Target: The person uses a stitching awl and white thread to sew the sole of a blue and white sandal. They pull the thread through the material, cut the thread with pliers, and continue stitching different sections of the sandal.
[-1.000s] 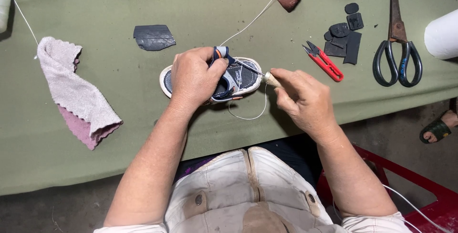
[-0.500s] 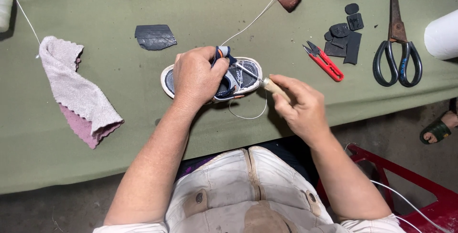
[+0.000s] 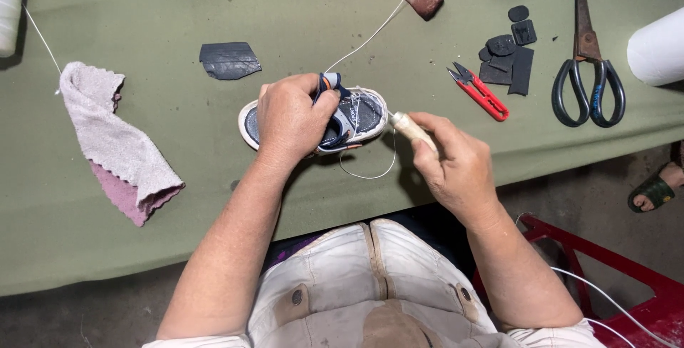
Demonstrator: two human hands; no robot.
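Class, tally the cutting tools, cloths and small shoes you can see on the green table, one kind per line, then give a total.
Cutting tools: 2, the large scissors and the red thread snips
Cloths: 1, the pinkish rag
Small shoes: 1, the blue child's shoe under the left hand
Total: 4

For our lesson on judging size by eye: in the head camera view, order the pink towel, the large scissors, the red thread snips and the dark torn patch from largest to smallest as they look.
1. pink towel
2. large scissors
3. red thread snips and dark torn patch: they look too alike to rank.
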